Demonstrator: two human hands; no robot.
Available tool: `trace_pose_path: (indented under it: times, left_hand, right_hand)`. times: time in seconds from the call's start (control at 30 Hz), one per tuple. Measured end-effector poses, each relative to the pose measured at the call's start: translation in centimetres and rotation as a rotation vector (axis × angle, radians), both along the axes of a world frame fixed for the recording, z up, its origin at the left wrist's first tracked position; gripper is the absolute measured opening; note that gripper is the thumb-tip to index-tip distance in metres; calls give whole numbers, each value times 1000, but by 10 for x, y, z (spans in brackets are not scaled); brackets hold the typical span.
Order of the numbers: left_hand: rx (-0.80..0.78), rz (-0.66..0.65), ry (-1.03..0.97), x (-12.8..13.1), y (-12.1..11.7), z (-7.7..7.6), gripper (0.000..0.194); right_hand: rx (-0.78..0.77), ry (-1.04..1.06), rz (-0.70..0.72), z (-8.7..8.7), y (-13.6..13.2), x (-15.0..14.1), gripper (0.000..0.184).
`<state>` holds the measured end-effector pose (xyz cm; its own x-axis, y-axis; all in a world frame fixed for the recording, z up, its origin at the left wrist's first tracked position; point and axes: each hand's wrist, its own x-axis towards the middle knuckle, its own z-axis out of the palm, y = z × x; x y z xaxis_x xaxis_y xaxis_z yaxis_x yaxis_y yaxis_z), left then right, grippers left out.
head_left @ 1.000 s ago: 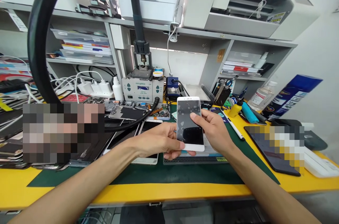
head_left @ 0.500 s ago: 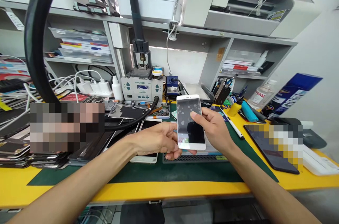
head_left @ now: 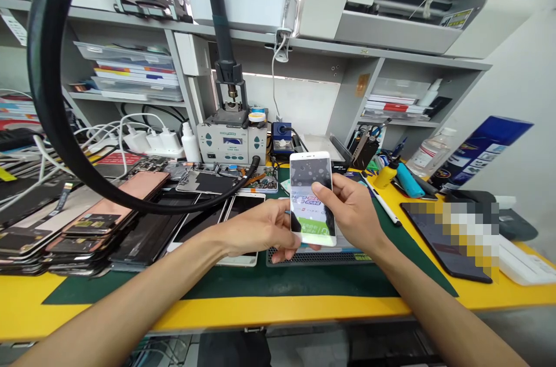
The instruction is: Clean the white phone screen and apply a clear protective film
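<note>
Holding phone [head_left: 307, 205] edges above mat [head_left: 278, 283]

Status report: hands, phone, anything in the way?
Left hand and right hand on white phone. Phone held above green mat. Right thumb partly over screen. Black hose to the left, clear.

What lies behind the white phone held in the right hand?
Around the white phone, parts of the green mat show, with a dark perforated strip below. Whatever lies directly behind is covered, including some fingertips of the right hand.
</note>
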<state>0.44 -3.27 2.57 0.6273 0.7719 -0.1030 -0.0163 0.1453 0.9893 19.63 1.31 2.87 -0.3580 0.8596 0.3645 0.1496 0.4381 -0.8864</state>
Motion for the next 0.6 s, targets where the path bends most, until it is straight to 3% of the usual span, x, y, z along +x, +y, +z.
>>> trace_pose_path:
  times: [0.23,0.43,0.6]
  left_hand:
    - [1,55,-10,5,-4,6,24]
    - [8,108,36,7,-5,1,28]
    - [36,144,103,9,-5,-2,21]
  right_hand:
    - [28,-18,5,-1,0,1,30]
    - [50,-37,-17,0,-1,0,31]
    - [52,-46,-33,0,-2,-1,33]
